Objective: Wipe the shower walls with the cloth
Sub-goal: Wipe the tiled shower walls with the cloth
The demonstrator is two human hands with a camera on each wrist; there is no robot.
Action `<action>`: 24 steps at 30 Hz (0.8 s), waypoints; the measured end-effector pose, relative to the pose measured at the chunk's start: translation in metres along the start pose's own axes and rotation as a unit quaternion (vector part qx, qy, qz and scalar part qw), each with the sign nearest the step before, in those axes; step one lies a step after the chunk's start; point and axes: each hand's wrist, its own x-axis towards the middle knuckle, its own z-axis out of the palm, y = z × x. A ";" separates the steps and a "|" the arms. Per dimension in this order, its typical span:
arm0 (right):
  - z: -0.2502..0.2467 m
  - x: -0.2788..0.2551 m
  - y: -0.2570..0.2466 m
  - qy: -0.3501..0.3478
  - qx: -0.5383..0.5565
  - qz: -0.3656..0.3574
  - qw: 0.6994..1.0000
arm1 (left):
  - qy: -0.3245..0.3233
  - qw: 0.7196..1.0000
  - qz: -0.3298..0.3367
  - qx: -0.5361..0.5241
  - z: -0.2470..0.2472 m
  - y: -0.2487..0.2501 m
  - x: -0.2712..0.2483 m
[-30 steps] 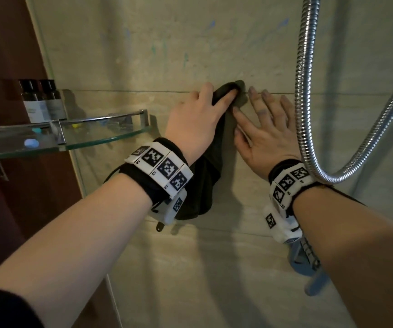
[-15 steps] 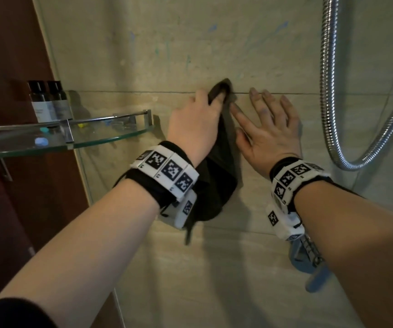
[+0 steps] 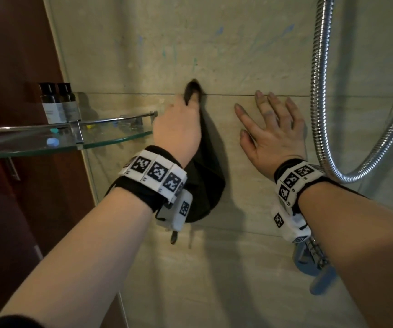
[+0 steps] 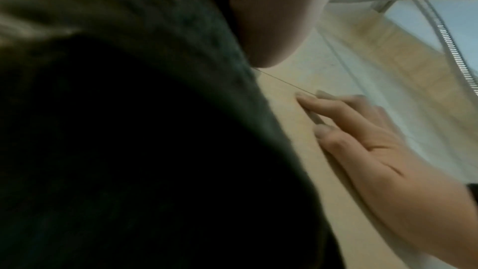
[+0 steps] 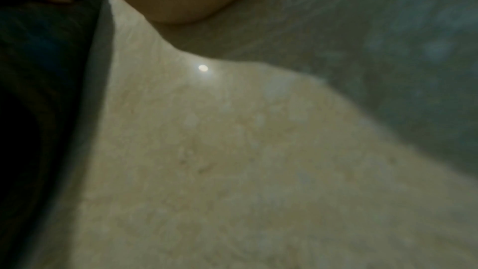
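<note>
A dark cloth (image 3: 206, 183) hangs against the beige tiled shower wall (image 3: 226, 43). My left hand (image 3: 179, 129) grips its upper part and presses it to the wall at the horizontal grout line; the cloth's tip sticks out above my fingers. In the left wrist view the cloth (image 4: 129, 130) fills most of the picture. My right hand (image 3: 271, 129) lies flat on the wall to the right of the cloth, fingers spread and straight, holding nothing; it also shows in the left wrist view (image 4: 375, 150). Faint blue and green marks (image 3: 219, 31) dot the tile above.
A glass corner shelf (image 3: 108, 138) with a metal rail juts out at left, with two small dark bottles (image 3: 58, 102) on it. A chrome shower hose (image 3: 321, 91) loops down at right, close to my right wrist. A brown door (image 3: 13, 67) stands at far left.
My left hand has slid the cloth leftward along the grout line, away from my right hand. The gap between the hands has widened. My right hand stays flat on the wall.
</note>
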 end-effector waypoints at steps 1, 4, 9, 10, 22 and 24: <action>0.000 0.000 0.000 -0.007 -0.004 0.001 1.000 | 0.001 1.000 -0.030 0.002 0.000 -0.007 0.001; 0.000 0.000 0.000 -0.032 -0.017 0.002 0.999 | 0.008 0.996 -0.086 -0.018 0.001 -0.014 0.004; 0.003 -0.003 -0.002 -0.005 -0.019 0.017 1.000 | 0.023 0.997 -0.013 -0.076 0.000 0.013 0.005; 0.004 -0.004 -0.004 0.003 -0.024 0.020 1.000 | 0.025 0.997 0.027 -0.069 0.000 0.021 0.005; 0.003 -0.017 -0.020 -0.039 -0.020 0.131 0.990 | 0.061 0.989 0.114 0.070 -0.015 0.032 0.024; 0.003 -0.017 -0.021 -0.042 -0.016 0.130 0.990 | 0.067 0.993 0.083 0.050 -0.017 0.035 0.028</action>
